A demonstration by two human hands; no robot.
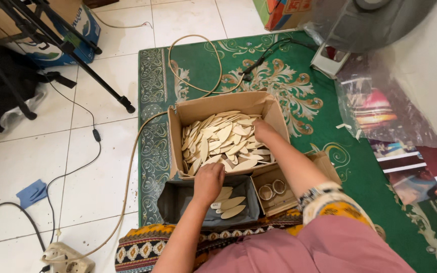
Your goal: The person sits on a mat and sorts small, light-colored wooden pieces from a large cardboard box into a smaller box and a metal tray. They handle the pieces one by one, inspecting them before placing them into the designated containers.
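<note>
Pink cloth (pixel 330 247) and a patterned wrap (pixel 147 247) fill the bottom edge, over the person's lap. Just beyond, the left hand (pixel 209 181) hovers with fingers curled over the dark tray (pixel 170 202), which holds a few pale wooden slips (pixel 231 207); whether it grips one I cannot tell. The right hand (pixel 263 129) reaches into the cardboard box (pixel 218 103), fingers down among the heaped slips, its hold hidden. Beside the tray sits a small box (pixel 279 205) with two rings (pixel 272 190). All rest on a green carpet (pixel 304 101). A cream cable (pixel 127 172) crosses the tiled floor (pixel 16 162) to a socket strip (pixel 67 258). A tripod (pixel 67 48) stands far left.
</note>
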